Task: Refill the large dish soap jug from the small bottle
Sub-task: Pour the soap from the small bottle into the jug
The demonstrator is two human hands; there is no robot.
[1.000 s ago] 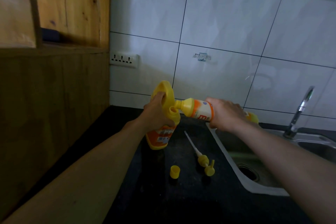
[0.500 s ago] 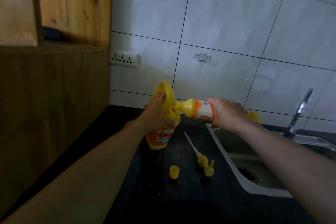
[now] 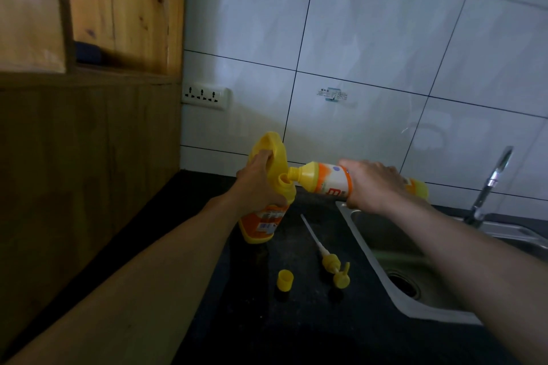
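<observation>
Nearest on the dark desk (image 3: 261, 332) stood a small yellow cap (image 3: 285, 281), and just to its right lay a yellow pump (image 3: 332, 264) with its long white tube pointing away toward the wall. Both were off their containers, so the opening-up was judged done. Beyond them the large jug (image 3: 262, 227) had its base down on the desk, near the left wall and leaning a little. The left hand (image 3: 257, 187) held it with the fingers curled through the handle at its top. The right hand (image 3: 374, 187) was wrapped round the body of the small bottle (image 3: 326, 179), which lay almost level in the air with its neck dipped a touch and its open spout right at the jug's open mouth. Whether soap was running could not be told, nor how full either container was. The task looked to be in the pouring itself. Emptying the bottle, setting it down and refitting the cap and pump seemed left to do. To the right was the steel sink (image 3: 391, 237) with its tap (image 3: 489, 184). Behind all this rose the white tiled wall (image 3: 385, 38), with a socket (image 3: 206, 97) at its left end.
</observation>
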